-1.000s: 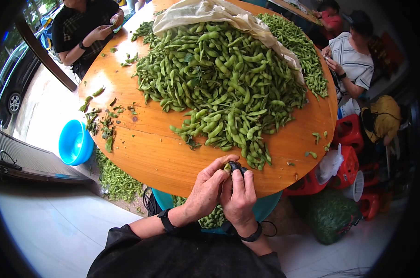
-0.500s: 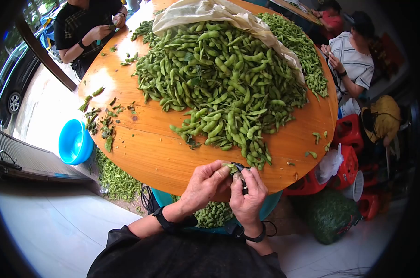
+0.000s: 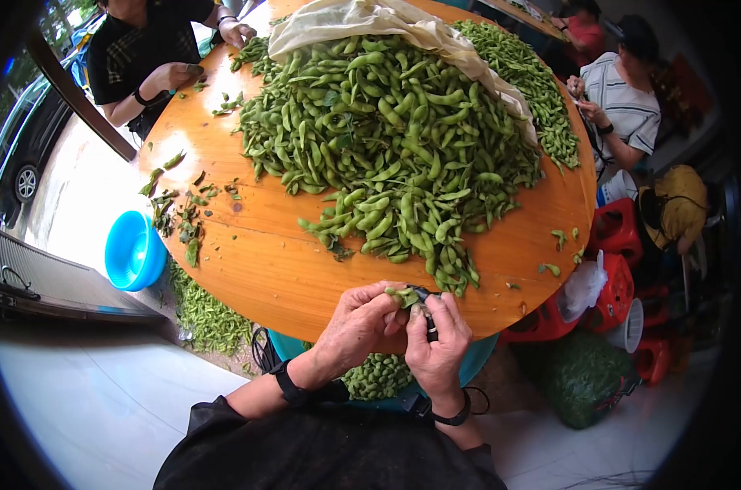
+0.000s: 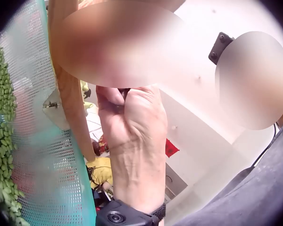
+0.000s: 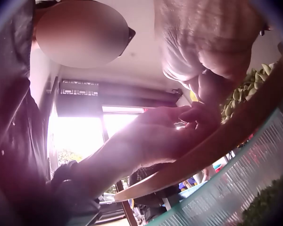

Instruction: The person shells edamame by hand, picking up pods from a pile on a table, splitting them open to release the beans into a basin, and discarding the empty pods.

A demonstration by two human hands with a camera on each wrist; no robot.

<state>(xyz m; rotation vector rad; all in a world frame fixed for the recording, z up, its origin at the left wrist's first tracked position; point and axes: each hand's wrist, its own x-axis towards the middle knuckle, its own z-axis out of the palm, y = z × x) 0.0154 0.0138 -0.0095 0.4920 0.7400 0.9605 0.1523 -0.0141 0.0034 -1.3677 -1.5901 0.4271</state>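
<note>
Just off the near table edge, my left hand (image 3: 356,322) pinches a green soybean pod (image 3: 401,296) between thumb and fingers. My right hand (image 3: 440,347) grips a small black tool (image 3: 421,292) whose front end meets the pod; its exact kind is hidden by the fingers. The two hands work close together at the fingertips. Beyond them a large heap of soybean pods (image 3: 387,139) covers the wooden table (image 3: 256,278). In the left wrist view, the left hand (image 4: 132,117) shows its palm side, with the fingertips blurred out.
Below my hands stands a teal basket (image 3: 468,367) with trimmed pods (image 3: 377,377). A blue basin (image 3: 133,251) and pods on the floor (image 3: 211,314) lie left. Red stools (image 3: 614,298) stand right. Two people sit across the table. Pale cloth (image 3: 370,18) drapes the heap.
My right hand has shifted slightly right and turned, showing more of the black tool. The pod sticks out further from my left fingers. The person at upper left has spread their hands apart over the table.
</note>
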